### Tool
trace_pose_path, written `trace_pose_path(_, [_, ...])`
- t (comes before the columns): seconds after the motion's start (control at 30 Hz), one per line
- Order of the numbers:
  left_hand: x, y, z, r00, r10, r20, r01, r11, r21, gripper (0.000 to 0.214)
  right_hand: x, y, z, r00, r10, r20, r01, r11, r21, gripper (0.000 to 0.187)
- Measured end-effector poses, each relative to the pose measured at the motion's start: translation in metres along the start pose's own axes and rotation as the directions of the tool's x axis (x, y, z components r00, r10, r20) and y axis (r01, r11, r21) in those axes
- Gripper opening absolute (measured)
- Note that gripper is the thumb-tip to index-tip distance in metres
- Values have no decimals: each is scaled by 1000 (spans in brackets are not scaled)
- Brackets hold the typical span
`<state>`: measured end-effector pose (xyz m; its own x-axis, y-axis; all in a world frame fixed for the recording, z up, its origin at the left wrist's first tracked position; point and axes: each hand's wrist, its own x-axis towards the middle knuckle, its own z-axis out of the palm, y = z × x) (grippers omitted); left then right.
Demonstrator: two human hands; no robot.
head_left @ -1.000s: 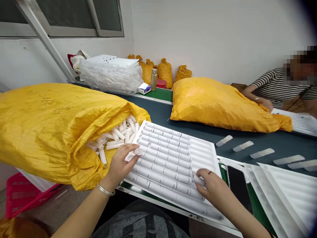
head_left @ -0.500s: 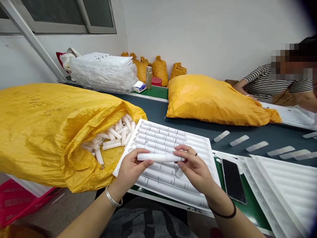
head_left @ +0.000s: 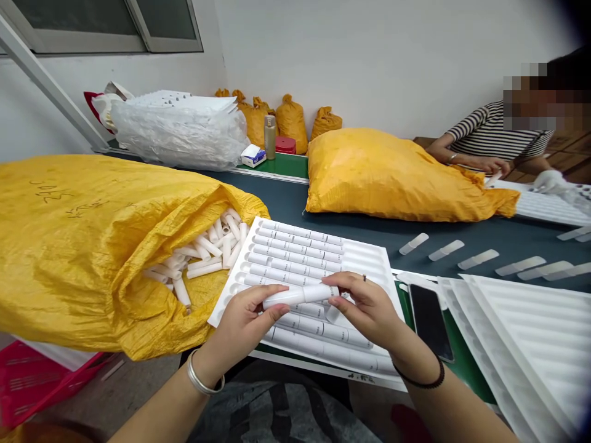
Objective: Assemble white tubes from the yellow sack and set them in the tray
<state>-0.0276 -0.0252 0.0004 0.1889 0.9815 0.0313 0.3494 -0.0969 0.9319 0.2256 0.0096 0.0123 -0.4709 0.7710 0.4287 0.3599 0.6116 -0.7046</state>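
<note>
Both my hands hold one white tube (head_left: pixel 299 295) above a white slotted tray (head_left: pixel 369 258). My left hand (head_left: pixel 242 323) pinches its left end and my right hand (head_left: pixel 364 307) pinches its right end. The tray's slots hold several white printed tubes (head_left: pixel 295 246); the slots at its far right side are bare. Left of the tray lies an open yellow sack (head_left: pixel 83 246) with several loose white tubes (head_left: pixel 203 255) spilling at its mouth.
A black phone (head_left: pixel 429 320) lies right of the tray, beside a stack of white trays (head_left: pixel 530 344). Small caps (head_left: pixel 446 250) ride the dark belt (head_left: pixel 286 200). A second yellow sack (head_left: pixel 392 178) lies beyond. A person in a striped shirt (head_left: pixel 494 135) works far right.
One second ago each hand was down at the tray; they came together holding one tube. Since half a second ago the tube has tilted slightly and the hands shifted a little.
</note>
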Motion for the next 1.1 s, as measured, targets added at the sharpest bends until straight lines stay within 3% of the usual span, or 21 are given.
trace_pose_path(0.17, [-1,1,-1,986,167,-26,-164,982,95,28,-3,-5,0,994,99,-37,-99,995,-7,23])
trace_pose_path(0.33, [-3,1,-3,933,359,-26,-346,914,213,31,-3,-8,2,979,196,-52,-192,979,66,25])
trace_pose_path(0.57, [-6,3,0,864,502,-28,-468,824,319,43,-4,-13,7,929,369,14,-349,868,353,27])
trace_pose_path(0.7, [-7,4,1,843,538,-20,-501,797,339,49,-2,-16,6,919,392,43,-375,833,408,29])
trace_pose_path(0.93, [-4,7,8,838,543,-46,-499,798,336,43,-6,-18,7,964,264,20,-264,952,158,27])
trace_pose_path(1.03, [-2,-3,13,856,517,29,-494,799,344,42,-5,-11,13,973,170,157,-175,984,22,26])
trace_pose_path(1.1, [3,-16,10,878,460,130,-473,799,371,48,3,5,13,960,138,244,-98,980,-171,25])
